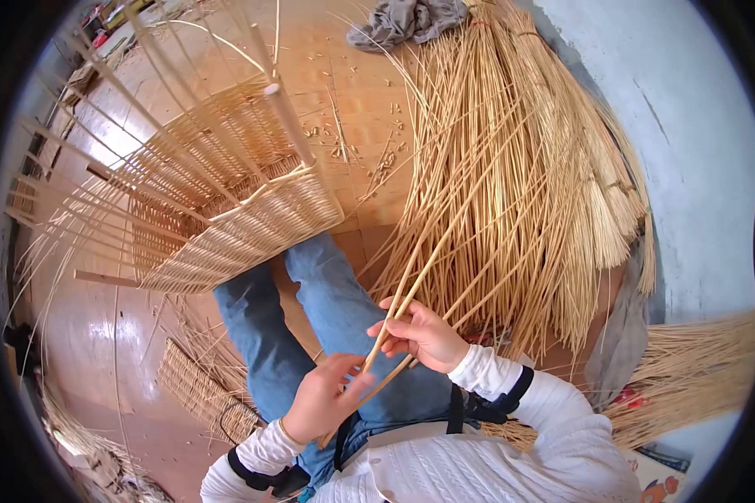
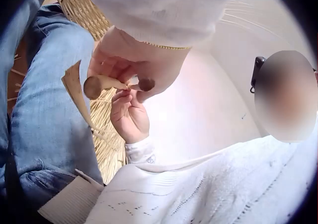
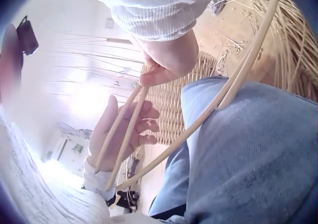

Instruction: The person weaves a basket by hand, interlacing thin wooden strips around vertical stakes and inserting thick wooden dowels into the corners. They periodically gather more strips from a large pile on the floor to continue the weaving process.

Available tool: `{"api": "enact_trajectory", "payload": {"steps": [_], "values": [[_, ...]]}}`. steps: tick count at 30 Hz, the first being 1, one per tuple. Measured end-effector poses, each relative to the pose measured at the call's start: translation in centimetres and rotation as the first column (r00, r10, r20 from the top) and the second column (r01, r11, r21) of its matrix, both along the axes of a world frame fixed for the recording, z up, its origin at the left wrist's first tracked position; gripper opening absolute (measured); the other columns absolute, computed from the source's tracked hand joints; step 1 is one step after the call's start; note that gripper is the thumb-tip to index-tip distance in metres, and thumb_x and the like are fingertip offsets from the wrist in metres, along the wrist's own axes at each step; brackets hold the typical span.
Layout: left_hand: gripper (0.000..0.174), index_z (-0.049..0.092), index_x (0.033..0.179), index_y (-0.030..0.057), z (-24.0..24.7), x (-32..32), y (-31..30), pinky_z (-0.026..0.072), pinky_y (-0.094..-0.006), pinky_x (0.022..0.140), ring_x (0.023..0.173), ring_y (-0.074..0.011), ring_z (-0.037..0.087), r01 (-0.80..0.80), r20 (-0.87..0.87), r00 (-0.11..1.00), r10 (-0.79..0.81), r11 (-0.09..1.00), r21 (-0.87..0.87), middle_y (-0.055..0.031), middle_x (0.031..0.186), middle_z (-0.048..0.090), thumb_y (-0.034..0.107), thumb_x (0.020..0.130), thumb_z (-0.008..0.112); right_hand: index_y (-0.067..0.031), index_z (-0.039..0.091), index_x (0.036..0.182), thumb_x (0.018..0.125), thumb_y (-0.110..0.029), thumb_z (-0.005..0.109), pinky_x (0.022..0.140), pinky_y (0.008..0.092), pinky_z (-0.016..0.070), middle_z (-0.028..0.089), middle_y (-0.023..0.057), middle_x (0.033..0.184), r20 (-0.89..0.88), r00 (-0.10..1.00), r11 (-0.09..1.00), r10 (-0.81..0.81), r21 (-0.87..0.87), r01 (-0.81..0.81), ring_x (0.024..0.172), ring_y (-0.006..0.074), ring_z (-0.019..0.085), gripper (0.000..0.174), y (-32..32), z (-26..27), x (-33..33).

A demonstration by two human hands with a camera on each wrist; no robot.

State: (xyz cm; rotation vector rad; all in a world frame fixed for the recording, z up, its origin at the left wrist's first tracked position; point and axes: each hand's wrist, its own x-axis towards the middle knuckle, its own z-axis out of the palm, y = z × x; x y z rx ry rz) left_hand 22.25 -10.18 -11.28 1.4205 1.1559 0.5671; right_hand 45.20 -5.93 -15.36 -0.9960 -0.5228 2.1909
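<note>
Two slender willow rods are pinched between the thumb and fingers of my right hand; in the head view my right hand is above the lap. My left hand, slightly blurred, is just below it. In the right wrist view the left hand has loosely spread fingers, and the rods cross in front of its palm. Cut rod ends face the left wrist camera beside the left hand. Another long rod slants past the jeans.
A half-woven wicker basket with tall upright stakes stands by the knees. A large bundle of rods leans at right near the wall. Beside the left leg lies a woven panel. Grey cloth and offcuts are on the floor.
</note>
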Motion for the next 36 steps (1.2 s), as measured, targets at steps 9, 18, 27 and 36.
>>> {"api": "enact_trajectory", "payload": {"steps": [9,18,27,36], "values": [[0.023,0.062,0.105,-0.0005,1.2,-5.3,0.4,0.0478,-0.0352,0.05,0.057,-0.0286,0.062,0.034,-0.227,0.97,0.082,0.883,0.468,-0.0125,0.07,0.063,0.007,0.084,0.068,-0.0041,0.045,0.132,0.098,-0.04,0.057,0.059,0.0231,0.0537,0.07,0.0115,0.089,0.508,0.481,0.629,0.715,-0.166,-0.76,0.07,0.0129,0.067,0.051,-1.4,3.6,0.0],[0.03,0.064,0.1,0.0081,1.8,-9.4,8.2,0.0449,-0.0353,0.061,0.068,-0.0214,0.058,0.194,-0.395,0.85,0.349,0.489,0.85,-0.0028,0.076,0.057,0.007,0.071,0.066,0.0035,0.063,0.104,0.102,-0.024,0.052,0.068,0.0317,0.0594,0.071,0.0163,0.089,0.325,0.939,0.825,-0.111,0.557,-0.095,0.077,0.0212,0.071,0.03,6.2,9.6,-7.9],[0.03,0.063,0.103,0.0032,-1.4,-9.8,17.8,0.0456,-0.0424,0.096,0.098,-0.0278,0.06,-0.158,-0.095,0.815,0.571,0.377,0.913,-0.0094,0.102,0.064,-0.001,0.073,0.064,0.0034,0.059,0.108,0.103,-0.019,0.047,0.078,0.0382,0.059,0.069,0.0208,0.095,0.108,0.916,0.716,-0.386,0.661,0.224,0.085,0.0283,0.071,0.026,13.8,4.6,-12.6],[0.026,0.065,0.102,0.0061,-4.5,-10.0,15.6,0.0401,-0.0462,0.103,0.103,-0.0254,0.06,-0.325,0.025,0.735,0.678,0.321,0.89,-0.0062,0.105,0.065,0.001,0.077,0.069,0.0025,0.059,0.114,0.103,-0.021,0.048,0.088,0.0415,0.0559,0.068,0.021,0.104,0.088,0.988,0.801,-0.128,0.597,0.05,0.096,0.0303,0.069,0.028,17.9,0.1,-11.6]]}}
